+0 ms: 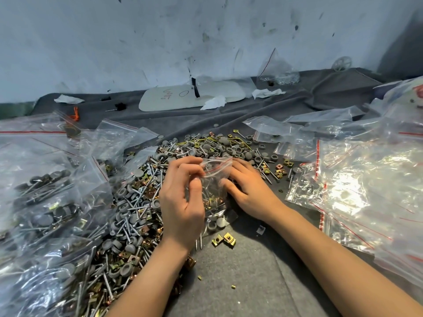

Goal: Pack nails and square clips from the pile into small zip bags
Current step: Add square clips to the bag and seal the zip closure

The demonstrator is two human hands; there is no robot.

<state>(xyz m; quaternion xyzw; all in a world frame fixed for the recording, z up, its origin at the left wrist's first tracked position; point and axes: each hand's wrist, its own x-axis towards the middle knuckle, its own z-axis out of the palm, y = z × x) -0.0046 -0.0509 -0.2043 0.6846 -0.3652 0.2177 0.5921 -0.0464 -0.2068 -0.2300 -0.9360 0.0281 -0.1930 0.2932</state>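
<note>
Pile [137, 202]: screws, brass square clips, grey caps, heaped centre-left on grey cloth [240, 282].
Filled bags [45, 191]: left. Empty bags [366, 179]: right.
Small zip bag [215, 191]: clear, red-striped, part-filled, mouth pointing away, long axis near-far.
Left hand [180, 202]: pinching the mouth.
Right hand [249, 188]: fingers curled on its far side.
Two loose clips [224, 239]: just beside the bag.

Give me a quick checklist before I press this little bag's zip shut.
1. Small zip bag held by both hands: ok; left hand pinches the mouth, right hand steadies it.
2. Square clips and nails inside: ok, visible through the plastic.
3. Right count: cannot tell.
4. Zip strip free of parts: cannot tell, fingers cover it.
5. Loose square clips lying outside on the grey cloth: not ok.
</note>
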